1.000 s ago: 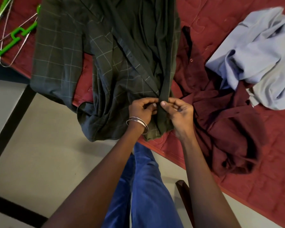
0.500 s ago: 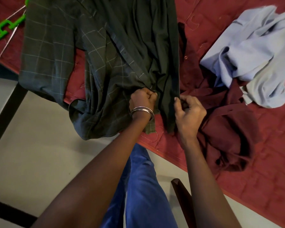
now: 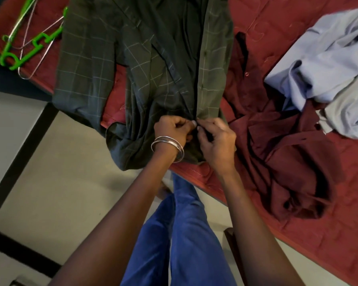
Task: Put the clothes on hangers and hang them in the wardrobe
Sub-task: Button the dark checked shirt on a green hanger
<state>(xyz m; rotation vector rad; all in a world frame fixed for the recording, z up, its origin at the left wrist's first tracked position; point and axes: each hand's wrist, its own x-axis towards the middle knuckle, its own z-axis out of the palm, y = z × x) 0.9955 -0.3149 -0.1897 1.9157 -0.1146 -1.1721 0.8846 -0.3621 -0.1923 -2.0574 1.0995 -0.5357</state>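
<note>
The green checked shirt [image 3: 145,79] lies on the bed [image 3: 277,38], its front edges pinched by left hand [image 3: 172,131] and right hand [image 3: 217,141]. A button may be misaligned, or the overhanging hem dragged floorward.

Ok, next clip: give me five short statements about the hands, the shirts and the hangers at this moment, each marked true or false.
1. Both hands pinch the front edges of the dark green checked shirt. True: left hand and right hand meet near its hem.
2. The maroon shirt already hangs on a hanger. False: it lies crumpled on the red quilted bed cover.
3. The green hanger lies on the cover, beyond the checked shirt's sleeve. True.
4. The light blue shirt is neatly folded. False: it lies bunched.
5. The bangles are on the right wrist. False: the left.
</note>
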